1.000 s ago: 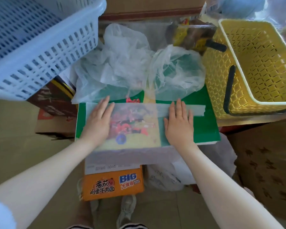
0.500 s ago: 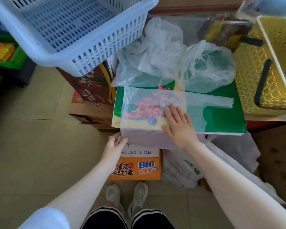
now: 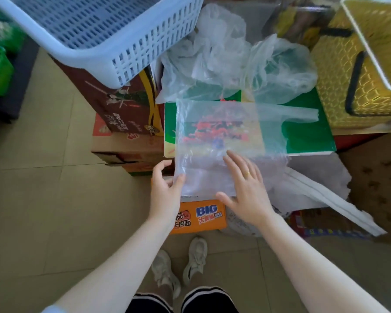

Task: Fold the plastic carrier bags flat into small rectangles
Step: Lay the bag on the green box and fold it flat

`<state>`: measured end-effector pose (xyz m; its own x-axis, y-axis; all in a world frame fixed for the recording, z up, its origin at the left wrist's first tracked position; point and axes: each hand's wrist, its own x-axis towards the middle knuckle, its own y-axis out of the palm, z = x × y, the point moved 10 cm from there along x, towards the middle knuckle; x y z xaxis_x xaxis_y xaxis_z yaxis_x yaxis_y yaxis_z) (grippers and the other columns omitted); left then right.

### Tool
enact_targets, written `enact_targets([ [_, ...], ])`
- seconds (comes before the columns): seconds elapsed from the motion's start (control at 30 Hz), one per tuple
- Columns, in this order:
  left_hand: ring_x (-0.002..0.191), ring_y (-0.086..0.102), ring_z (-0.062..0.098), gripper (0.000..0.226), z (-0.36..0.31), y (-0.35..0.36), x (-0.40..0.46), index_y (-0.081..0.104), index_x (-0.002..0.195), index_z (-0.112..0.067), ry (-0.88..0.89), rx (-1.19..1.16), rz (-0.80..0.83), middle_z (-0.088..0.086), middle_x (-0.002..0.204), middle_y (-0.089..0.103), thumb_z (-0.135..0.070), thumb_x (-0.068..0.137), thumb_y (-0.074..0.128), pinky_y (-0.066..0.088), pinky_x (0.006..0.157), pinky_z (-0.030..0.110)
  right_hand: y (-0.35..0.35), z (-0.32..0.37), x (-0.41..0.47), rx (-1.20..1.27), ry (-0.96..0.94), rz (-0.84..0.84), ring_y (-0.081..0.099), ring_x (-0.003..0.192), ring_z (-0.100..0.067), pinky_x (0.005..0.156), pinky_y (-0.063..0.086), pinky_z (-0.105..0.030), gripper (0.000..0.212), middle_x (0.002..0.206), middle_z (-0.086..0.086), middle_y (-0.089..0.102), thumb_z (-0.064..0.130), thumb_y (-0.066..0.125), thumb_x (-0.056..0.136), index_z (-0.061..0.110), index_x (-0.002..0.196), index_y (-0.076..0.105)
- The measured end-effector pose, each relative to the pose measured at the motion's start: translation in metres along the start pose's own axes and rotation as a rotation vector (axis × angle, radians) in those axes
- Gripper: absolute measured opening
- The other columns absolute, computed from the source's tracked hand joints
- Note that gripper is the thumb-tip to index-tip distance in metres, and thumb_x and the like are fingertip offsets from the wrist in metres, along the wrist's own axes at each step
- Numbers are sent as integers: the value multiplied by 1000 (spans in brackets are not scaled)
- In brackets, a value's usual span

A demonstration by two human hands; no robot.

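I see the clear bag (image 3: 215,141) spread flat over the green box (image 3: 307,134), its near edge hanging off the front toward me. My left hand (image 3: 165,188) pinches the bag's near left corner between thumb and curled fingers. My right hand (image 3: 246,190) lies flat on the overhanging part, fingers straight and slightly spread, just beside the left.
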<state>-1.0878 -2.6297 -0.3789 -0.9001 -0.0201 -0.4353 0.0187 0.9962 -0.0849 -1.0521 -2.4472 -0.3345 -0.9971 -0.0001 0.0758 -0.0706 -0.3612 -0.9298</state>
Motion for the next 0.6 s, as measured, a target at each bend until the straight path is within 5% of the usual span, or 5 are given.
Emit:
enact_targets([
  [0.13,120,50,24,34,-6,8,0,66,100,-37,-116,-71,172,11,121,58,-14,90,43,40,102,50,19,0,-38,-221,104,-32,19,139,-28,113,13,-44,104,153,-12,23,53,72,70,18,146,12],
  [0.27,117,54,12,54,-13,13,0,59,118,-31,-42,36,412,-6,124,60,9,88,38,45,99,45,1,-16,-32,-286,240,-238,26,133,-32,109,19,-47,97,147,-17,31,15,83,61,12,141,29],
  [0.43,108,52,-2,47,-45,7,1,59,120,-25,351,479,459,-18,118,55,7,86,54,45,92,15,-25,-33,-28,-234,341,-320,56,110,-39,90,46,-49,49,123,-17,59,-4,62,64,6,112,59],
  [0.6,96,49,18,6,-91,10,1,71,80,-7,773,643,357,-3,100,54,-12,81,67,38,83,26,-62,-53,-38,-126,366,-245,62,76,-33,61,47,-36,15,84,-10,68,9,52,88,7,93,65],
])
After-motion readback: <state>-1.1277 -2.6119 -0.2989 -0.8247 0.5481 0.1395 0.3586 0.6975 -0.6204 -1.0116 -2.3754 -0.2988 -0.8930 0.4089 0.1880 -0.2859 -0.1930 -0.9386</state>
